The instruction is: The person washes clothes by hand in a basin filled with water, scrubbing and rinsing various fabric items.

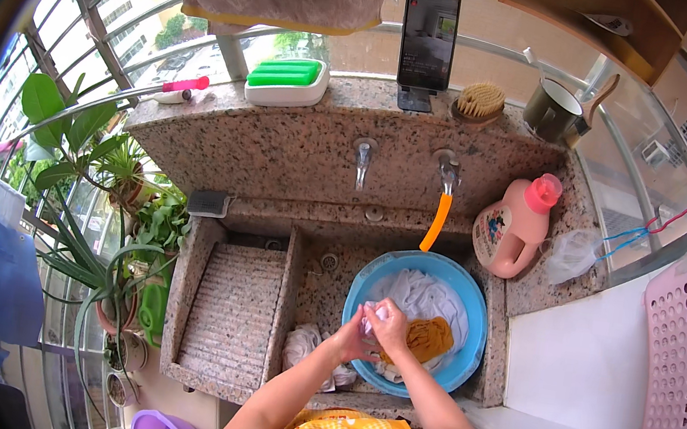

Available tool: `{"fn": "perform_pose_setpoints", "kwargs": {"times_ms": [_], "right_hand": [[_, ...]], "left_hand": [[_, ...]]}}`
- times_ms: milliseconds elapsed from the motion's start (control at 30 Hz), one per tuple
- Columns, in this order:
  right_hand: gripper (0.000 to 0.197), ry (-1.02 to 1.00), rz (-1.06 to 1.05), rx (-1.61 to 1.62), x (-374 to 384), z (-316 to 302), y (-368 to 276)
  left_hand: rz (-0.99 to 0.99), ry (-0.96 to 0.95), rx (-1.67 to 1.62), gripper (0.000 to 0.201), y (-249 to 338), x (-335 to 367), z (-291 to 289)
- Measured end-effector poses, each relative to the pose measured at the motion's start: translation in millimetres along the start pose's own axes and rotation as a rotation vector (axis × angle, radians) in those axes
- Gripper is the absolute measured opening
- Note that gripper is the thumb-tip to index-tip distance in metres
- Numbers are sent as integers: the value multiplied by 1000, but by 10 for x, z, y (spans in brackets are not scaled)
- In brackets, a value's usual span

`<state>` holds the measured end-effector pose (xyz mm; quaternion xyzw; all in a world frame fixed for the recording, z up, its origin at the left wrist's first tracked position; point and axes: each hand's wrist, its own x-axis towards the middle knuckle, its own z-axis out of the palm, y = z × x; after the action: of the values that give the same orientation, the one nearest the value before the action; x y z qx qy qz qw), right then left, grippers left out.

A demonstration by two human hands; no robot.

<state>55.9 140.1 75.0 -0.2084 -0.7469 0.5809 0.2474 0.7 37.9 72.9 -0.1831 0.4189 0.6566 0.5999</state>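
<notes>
Your 2 hands hold a small pale cloth over the left part of the blue basin (474, 353).

The small pale cloth (368, 324) lies between your hands: your left hand (351, 342) is curled against its left side, and your right hand (388, 328) grips it from the right, with the fingers bent and partly hidden. Just to the right of your right hand, inside the basin, there is a mustard cloth (428, 339), and above it, toward the taps, a white cloth (430, 294) lies spread in folds. The basin stands in the right compartment of the stone sink (288, 294); at its left, near your left forearm, is a bunched cloth (303, 344). An orange hose (437, 223) hangs from the right tap (448, 169).
</notes>
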Motion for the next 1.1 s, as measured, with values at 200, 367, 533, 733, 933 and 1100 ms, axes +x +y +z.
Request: {"fn": "perform_pose_setpoints", "kwargs": {"times_ms": [200,367,533,733,933,1100], "right_hand": [[19,-21,-558,-227,-237,-6,-370],[18,326,103,368,-243,77,-439],[15,197,633,1282,-119,36,-147],[24,-510,617,1003,-14,-167,-279],[22,-1203,351,557,220,-124,109],[14,-1344,348,-217,-14,77,961]], "left_hand": [[176,-301,-311,34,-91,132,-17],[632,101,-215,8,-131,4,474],[1245,365,773,13,-19,-248,686],[1789,3,1566,11,-20,-458,607],[1812,-630,2008,7,-175,-375,386],[1665,-822,2271,12,-521,51,288]]}}
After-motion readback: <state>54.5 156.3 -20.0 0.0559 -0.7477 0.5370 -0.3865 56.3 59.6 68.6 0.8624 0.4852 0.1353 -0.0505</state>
